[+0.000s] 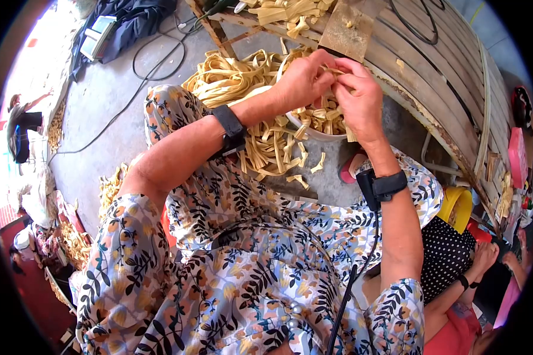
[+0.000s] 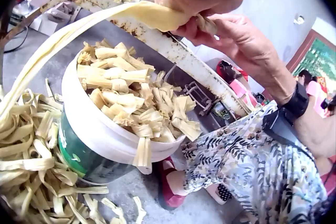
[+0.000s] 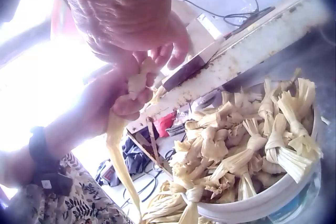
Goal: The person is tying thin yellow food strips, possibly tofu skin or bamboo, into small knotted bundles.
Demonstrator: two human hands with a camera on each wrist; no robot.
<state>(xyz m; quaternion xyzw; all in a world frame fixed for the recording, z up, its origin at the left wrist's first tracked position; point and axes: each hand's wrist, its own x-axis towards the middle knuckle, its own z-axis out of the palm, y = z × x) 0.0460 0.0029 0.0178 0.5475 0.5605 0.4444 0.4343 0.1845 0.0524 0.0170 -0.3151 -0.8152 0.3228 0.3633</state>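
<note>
My left hand (image 1: 304, 81) and right hand (image 1: 360, 102) meet over a white bucket (image 2: 107, 132) and pinch one long, flat, pale yellow strip (image 2: 100, 18) between their fingertips. In the left wrist view, the strip's long end trails from the fingers down to the left. A twisted, knot-like part (image 3: 138, 83) shows between both hands' fingers in the right wrist view. Short knotted strips (image 3: 254, 145) with flared ends fill the bucket to its rim, one hanging over the edge. The fingers partly hide the strip.
A heap of long strips (image 1: 228, 80) lies left of the bucket, with loose knotted pieces (image 1: 272, 148) on the floor. A wooden slatted bench (image 1: 432, 77) with a rusty metal edge stands just beyond the hands. A black cable (image 1: 121, 109) crosses the floor. Another person's arms (image 1: 474, 272) are at lower right.
</note>
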